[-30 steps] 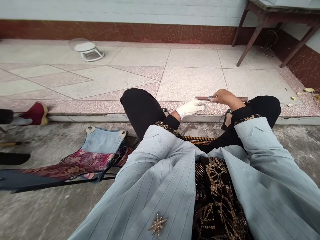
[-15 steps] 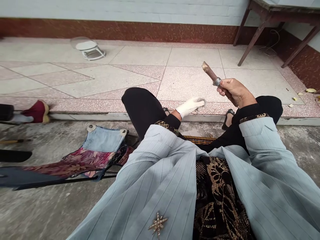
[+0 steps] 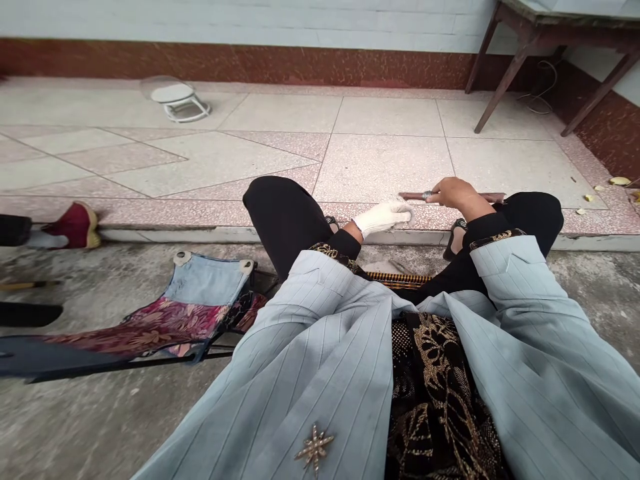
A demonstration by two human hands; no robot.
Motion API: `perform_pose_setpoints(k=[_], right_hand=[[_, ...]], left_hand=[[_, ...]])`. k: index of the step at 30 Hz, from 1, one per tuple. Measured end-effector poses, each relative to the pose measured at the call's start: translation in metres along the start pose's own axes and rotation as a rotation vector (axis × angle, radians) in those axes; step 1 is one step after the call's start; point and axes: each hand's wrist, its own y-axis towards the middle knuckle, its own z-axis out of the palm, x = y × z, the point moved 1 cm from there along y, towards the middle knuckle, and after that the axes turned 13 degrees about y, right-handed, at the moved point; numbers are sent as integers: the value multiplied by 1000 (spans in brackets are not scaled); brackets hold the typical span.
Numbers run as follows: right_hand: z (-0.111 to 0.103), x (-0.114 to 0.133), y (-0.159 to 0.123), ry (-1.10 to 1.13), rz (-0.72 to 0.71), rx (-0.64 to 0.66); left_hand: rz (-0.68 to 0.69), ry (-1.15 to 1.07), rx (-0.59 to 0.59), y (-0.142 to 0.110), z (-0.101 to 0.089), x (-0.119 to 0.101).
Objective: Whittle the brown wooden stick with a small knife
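Note:
My right hand (image 3: 456,196) is bare and wrapped round a brown wooden stick (image 3: 411,196), which lies nearly level, its ends showing on both sides of the fist. A grey binding (image 3: 427,195), perhaps wire or tape, circles the stick just left of the fingers. Just below the stick's left end is my left hand (image 3: 381,219), in a white knitted glove. Its fingers are closed round something pale grey, mostly hidden, at the fingertips. Stick and glove appear apart.
A folding seat (image 3: 205,283) with floral cloth stands at my left. Beyond it is another person's red shoe (image 3: 75,225). A low white stool (image 3: 186,108) is near the wall, and a wooden table (image 3: 523,33) at the back right. A step edge (image 3: 200,233) crosses below my knees.
My right hand has lowered and swung the stick from a raised slant to nearly level, bringing its left end close above the gloved hand. My left hand has hardly moved.

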Motion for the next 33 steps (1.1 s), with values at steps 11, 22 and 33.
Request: perform_pose_setpoints(k=[11,22,33], right_hand=[[-7,11,-32,650,-384,681],[-11,-5,-3,1051,-167,-142],[2,-6,3,208,-51,189]], left_hand=[[-34,-29,-273,3,-15,0],[4,28,-90,1,-2,-5],[8,314,-180,-3,-12,-8]])
